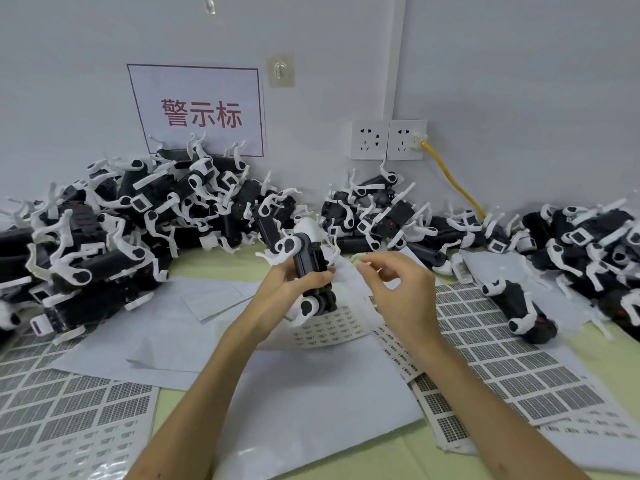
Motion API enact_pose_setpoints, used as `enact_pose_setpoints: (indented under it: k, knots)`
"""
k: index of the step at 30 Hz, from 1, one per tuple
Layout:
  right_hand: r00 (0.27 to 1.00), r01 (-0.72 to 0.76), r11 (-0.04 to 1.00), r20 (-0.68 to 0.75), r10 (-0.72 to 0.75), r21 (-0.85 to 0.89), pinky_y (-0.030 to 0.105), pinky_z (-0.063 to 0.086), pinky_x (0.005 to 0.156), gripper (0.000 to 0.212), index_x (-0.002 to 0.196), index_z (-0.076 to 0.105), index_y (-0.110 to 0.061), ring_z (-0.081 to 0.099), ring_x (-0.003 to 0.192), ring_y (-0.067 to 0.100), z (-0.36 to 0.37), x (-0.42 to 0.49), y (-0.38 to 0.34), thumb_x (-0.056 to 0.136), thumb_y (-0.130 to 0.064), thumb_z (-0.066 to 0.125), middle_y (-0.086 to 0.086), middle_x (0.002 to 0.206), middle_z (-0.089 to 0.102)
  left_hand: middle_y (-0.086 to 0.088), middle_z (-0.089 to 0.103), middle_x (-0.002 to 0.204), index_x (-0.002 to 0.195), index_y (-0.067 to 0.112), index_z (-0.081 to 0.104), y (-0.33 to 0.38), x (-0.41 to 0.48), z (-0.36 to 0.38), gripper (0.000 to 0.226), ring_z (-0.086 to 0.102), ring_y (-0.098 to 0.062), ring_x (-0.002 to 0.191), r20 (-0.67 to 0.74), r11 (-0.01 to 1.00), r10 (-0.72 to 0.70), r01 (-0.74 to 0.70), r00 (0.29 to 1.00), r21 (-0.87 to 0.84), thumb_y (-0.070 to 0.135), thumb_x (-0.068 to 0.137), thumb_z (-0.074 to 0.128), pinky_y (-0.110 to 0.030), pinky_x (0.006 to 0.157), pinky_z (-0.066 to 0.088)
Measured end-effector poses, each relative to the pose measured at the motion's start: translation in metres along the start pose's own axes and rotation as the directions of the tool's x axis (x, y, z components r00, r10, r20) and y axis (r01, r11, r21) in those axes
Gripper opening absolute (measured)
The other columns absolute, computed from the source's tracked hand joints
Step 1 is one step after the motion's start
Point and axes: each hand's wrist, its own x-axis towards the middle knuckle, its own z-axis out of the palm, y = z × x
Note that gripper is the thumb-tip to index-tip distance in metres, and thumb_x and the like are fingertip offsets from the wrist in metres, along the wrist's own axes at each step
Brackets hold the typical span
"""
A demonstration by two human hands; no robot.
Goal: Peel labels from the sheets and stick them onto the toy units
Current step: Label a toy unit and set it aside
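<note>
The left hand (289,292) grips a black-and-white plastic toy dog (309,260) upright — the right hand (401,292) pinches a small pale label (356,259) just beside it.

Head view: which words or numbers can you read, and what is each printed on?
"警示标", red, on the white wall sign.
Large label sheets: print too small to read.
Small label sheet: blurred, unreadable.
Toy unit in the left hand: no text visible.
Label pinched by the right hand: unreadable.

Single head view, angled down, close over table (346,455).
</note>
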Motion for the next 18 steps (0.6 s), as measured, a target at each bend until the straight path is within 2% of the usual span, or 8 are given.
enact_pose_setpoints:
  k: [5,9,13,15,18]
  knots:
    - [0.994,0.096,0.993,0.048,-0.099,0.067,0.019,0.049,0.065,0.009,0.085,0.071,-0.037,0.061,0.072,0.008,-0.001,0.001,-0.009,0.086,-0.030,0.077,-0.018,0.088,0.068,-0.020,0.075,0.117,0.126,-0.009,0.061,0.006,-0.001,-0.005,0.066,0.073,-0.030,0.105,0.119,0.984,0.008,0.013,0.993,-0.176,0.043,0.084,0.066,-0.030,0.084,0.059]
    - [0.983,0.164,0.984,0.073,-0.169,0.071,0.020,0.047,0.063,0.007,0.087,0.068,-0.034,0.058,0.070,0.006,-0.002,0.002,-0.010,0.086,-0.034,0.075,-0.017,0.088,0.065,-0.024,0.074,0.118,0.127,-0.013,0.058,0.006,-0.003,-0.005,0.077,0.071,-0.033,0.113,0.156,0.977,0.017,0.017,0.988,-0.212,0.047,0.079,0.068,-0.027,0.087,0.058]
    - [0.983,0.162,0.985,0.081,-0.167,0.058,0.022,0.048,0.063,0.008,0.086,0.070,-0.030,0.057,0.069,0.007,-0.006,0.003,-0.005,0.086,-0.033,0.077,-0.017,0.084,0.064,-0.020,0.076,0.115,0.126,-0.010,0.058,0.005,-0.001,-0.007,0.062,0.075,-0.025,0.103,0.123,0.962,0.014,0.020,0.992,-0.272,0.038,0.087,0.064,-0.022,0.079,0.058]
    - [0.985,0.151,0.988,0.081,-0.152,0.025,0.021,0.048,0.062,0.009,0.084,0.073,-0.023,0.057,0.068,0.007,-0.006,0.003,-0.002,0.086,-0.028,0.081,-0.017,0.081,0.064,-0.018,0.077,0.113,0.123,-0.008,0.060,0.003,0.000,-0.007,0.056,0.075,-0.023,0.100,0.109,0.959,0.011,0.020,0.994,-0.283,0.036,0.087,0.062,-0.022,0.078,0.058]
    - [0.991,0.113,0.993,0.073,-0.109,-0.045,0.018,0.046,0.061,0.008,0.084,0.075,-0.015,0.057,0.067,0.007,-0.007,0.004,0.000,0.087,-0.019,0.082,-0.009,0.082,0.067,-0.017,0.077,0.112,0.118,-0.004,0.060,0.002,0.000,-0.007,0.050,0.075,-0.022,0.101,0.106,0.950,0.049,-0.013,0.993,-0.311,0.035,0.087,0.063,-0.022,0.079,0.058]
